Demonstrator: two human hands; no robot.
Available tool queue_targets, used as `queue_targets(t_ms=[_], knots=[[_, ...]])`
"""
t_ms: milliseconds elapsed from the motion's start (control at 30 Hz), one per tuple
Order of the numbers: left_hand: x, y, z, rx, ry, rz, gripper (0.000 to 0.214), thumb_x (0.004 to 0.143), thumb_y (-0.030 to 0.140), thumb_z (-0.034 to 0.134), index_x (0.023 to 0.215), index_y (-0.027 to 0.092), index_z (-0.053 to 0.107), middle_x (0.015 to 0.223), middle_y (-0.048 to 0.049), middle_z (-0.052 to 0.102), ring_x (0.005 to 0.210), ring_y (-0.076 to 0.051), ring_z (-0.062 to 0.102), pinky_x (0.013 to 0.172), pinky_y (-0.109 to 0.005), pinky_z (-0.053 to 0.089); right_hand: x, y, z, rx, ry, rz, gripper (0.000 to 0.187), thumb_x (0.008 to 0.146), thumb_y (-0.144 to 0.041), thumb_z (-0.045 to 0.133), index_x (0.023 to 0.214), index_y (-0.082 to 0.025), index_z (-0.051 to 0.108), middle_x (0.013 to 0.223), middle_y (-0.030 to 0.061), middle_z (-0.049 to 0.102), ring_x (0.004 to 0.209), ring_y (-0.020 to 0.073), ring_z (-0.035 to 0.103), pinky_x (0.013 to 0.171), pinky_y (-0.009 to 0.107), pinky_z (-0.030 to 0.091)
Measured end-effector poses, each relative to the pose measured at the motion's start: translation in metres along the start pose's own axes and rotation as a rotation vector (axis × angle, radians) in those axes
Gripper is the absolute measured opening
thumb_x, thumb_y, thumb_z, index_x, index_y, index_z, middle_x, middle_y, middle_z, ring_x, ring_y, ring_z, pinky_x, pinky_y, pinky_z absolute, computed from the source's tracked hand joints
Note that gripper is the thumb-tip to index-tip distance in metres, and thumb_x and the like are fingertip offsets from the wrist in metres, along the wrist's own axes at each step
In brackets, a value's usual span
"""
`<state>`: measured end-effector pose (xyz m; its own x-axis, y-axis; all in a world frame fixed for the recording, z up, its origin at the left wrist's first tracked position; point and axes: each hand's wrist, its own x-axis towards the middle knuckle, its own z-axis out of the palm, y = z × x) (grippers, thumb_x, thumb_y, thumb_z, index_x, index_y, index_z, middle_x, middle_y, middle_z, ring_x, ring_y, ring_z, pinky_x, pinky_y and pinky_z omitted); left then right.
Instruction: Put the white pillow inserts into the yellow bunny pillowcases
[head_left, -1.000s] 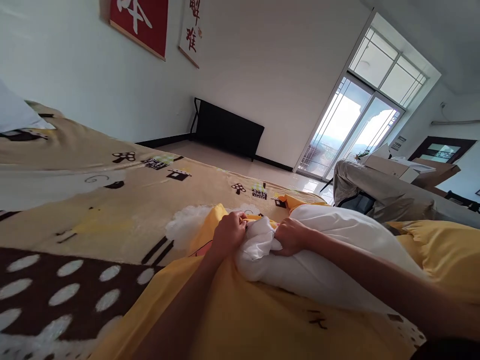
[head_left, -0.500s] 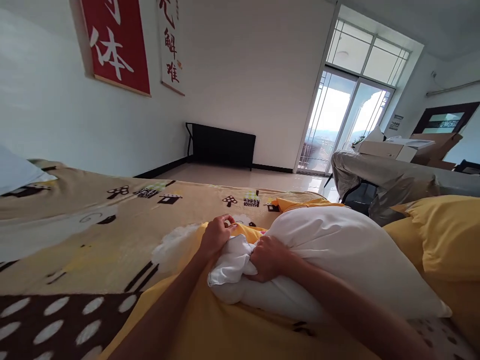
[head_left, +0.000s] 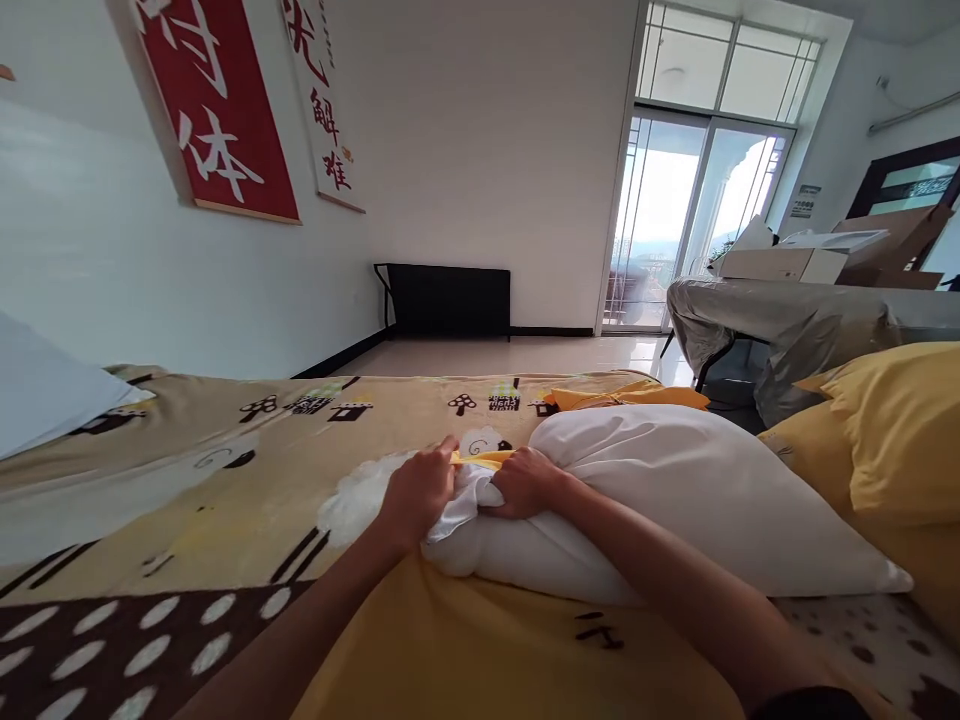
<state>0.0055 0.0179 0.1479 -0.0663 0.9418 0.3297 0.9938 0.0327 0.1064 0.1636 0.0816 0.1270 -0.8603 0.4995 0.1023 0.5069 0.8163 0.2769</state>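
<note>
A plump white pillow (head_left: 690, 500) lies on the bed, with its bunched end between my hands. My left hand (head_left: 420, 492) is closed on the edge of a yellow pillowcase (head_left: 480, 650), fingers mostly hidden behind its back. My right hand (head_left: 529, 482) grips the gathered corner of the pillow, and its fingertips are at the same yellow edge. A short strip of yellow cloth stretches taut between the two hands. The rest of the pillowcase spreads beneath the pillow and toward me, under my forearms.
A beige patterned blanket (head_left: 300, 480) covers the bed. Yellow pillows (head_left: 900, 430) are stacked at right, and a white pillow or cloth (head_left: 52, 390) lies at far left. Beyond stand a plastic-covered table (head_left: 787, 310) with boxes and a black folded frame (head_left: 450, 300) by the wall.
My left hand has closed on the yellow pillowcase edge, which is now drawn tight toward my right hand. The bunched white corner has become smaller between them. The head view has shifted slightly.
</note>
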Motion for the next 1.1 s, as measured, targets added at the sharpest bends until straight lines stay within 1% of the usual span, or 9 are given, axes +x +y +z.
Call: queue_targets(t_ms=[100, 200, 300, 433, 600, 667, 800, 933, 1100], knots=[[-0.014, -0.015, 0.004, 0.179, 0.042, 0.082, 0.033, 0.086, 0.012, 0.032, 0.104, 0.015, 0.060, 0.101, -0.0145, 0.063, 0.098, -0.029, 0.058, 0.082, -0.039, 0.042, -0.001, 0.001, -0.001, 0.017, -0.007, -0.002, 0.056, 0.086, -0.059, 0.038, 0.086, -0.015, 0.071, 0.083, 0.0118, 0.072, 0.075, 0.0245, 0.068, 0.068, 0.033, 0.047], [-0.030, -0.028, 0.009, 0.308, -0.048, 0.049, 0.036, 0.087, 0.014, 0.030, 0.110, 0.015, 0.059, 0.106, -0.0151, 0.060, 0.102, -0.030, 0.056, 0.082, -0.043, 0.043, -0.001, 0.002, -0.001, 0.027, -0.007, -0.001, 0.057, 0.087, -0.060, 0.037, 0.085, -0.015, 0.072, 0.085, 0.0122, 0.072, 0.076, 0.0247, 0.068, 0.068, 0.033, 0.047], [-0.044, -0.035, 0.006, 0.212, -0.207, -0.055, 0.033, 0.084, 0.023, 0.038, 0.113, 0.017, 0.055, 0.113, -0.0148, 0.056, 0.105, -0.029, 0.055, 0.078, -0.039, 0.044, 0.000, 0.004, 0.000, 0.036, -0.012, 0.006, 0.058, 0.087, -0.061, 0.037, 0.087, -0.015, 0.072, 0.087, 0.0139, 0.072, 0.077, 0.0248, 0.068, 0.069, 0.033, 0.046], [-0.046, -0.026, -0.019, 0.074, -0.278, -0.097, 0.027, 0.083, 0.029, 0.040, 0.104, 0.018, 0.054, 0.103, -0.0126, 0.062, 0.095, -0.027, 0.059, 0.071, -0.034, 0.042, -0.001, 0.004, 0.001, 0.037, 0.005, 0.002, 0.059, 0.086, -0.061, 0.037, 0.086, -0.014, 0.072, 0.086, 0.0146, 0.072, 0.077, 0.0258, 0.068, 0.067, 0.034, 0.046], [-0.025, 0.003, -0.052, -0.001, -0.124, -0.153, 0.021, 0.079, 0.029, 0.045, 0.095, 0.021, 0.056, 0.089, -0.0080, 0.068, 0.084, -0.025, 0.063, 0.064, -0.030, 0.039, -0.005, -0.001, 0.001, 0.016, 0.022, 0.002, 0.059, 0.086, -0.060, 0.037, 0.086, -0.012, 0.072, 0.084, 0.0149, 0.072, 0.076, 0.0259, 0.068, 0.068, 0.035, 0.047], [-0.017, 0.013, -0.052, 0.004, -0.095, -0.159, 0.024, 0.079, 0.028, 0.043, 0.098, 0.021, 0.056, 0.091, -0.0093, 0.068, 0.085, -0.026, 0.063, 0.065, -0.031, 0.040, -0.009, -0.006, 0.001, 0.011, 0.033, 0.002, 0.057, 0.085, -0.059, 0.039, 0.086, -0.013, 0.072, 0.084, 0.0145, 0.072, 0.076, 0.0264, 0.068, 0.069, 0.036, 0.047], [-0.006, 0.023, -0.041, 0.027, -0.146, -0.142, 0.026, 0.073, 0.019, 0.048, 0.096, 0.016, 0.061, 0.096, -0.0163, 0.068, 0.091, -0.032, 0.064, 0.068, -0.035, 0.044, -0.017, -0.019, -0.005, -0.006, 0.023, -0.025, 0.051, 0.083, -0.056, 0.044, 0.084, -0.014, 0.073, 0.081, 0.0128, 0.072, 0.073, 0.0270, 0.068, 0.068, 0.037, 0.048], [0.001, 0.026, -0.042, -0.027, -0.114, -0.124, 0.020, 0.074, 0.017, 0.047, 0.087, 0.015, 0.063, 0.094, -0.0160, 0.068, 0.090, -0.030, 0.064, 0.068, -0.032, 0.045, -0.019, -0.021, -0.025, -0.059, -0.034, -0.049, 0.042, 0.079, -0.049, 0.050, 0.088, -0.014, 0.072, 0.084, 0.0140, 0.072, 0.078, 0.0274, 0.068, 0.069, 0.036, 0.049], [0.009, 0.038, -0.069, -0.154, 0.052, -0.092, 0.025, 0.082, 0.022, 0.041, 0.098, 0.016, 0.059, 0.095, -0.0119, 0.069, 0.087, -0.022, 0.064, 0.068, -0.027, 0.044, -0.009, -0.013, -0.058, -0.033, -0.030, -0.068, 0.033, 0.081, -0.040, 0.050, 0.093, -0.016, 0.069, 0.088, 0.0131, 0.072, 0.079, 0.0271, 0.068, 0.069, 0.035, 0.050]])
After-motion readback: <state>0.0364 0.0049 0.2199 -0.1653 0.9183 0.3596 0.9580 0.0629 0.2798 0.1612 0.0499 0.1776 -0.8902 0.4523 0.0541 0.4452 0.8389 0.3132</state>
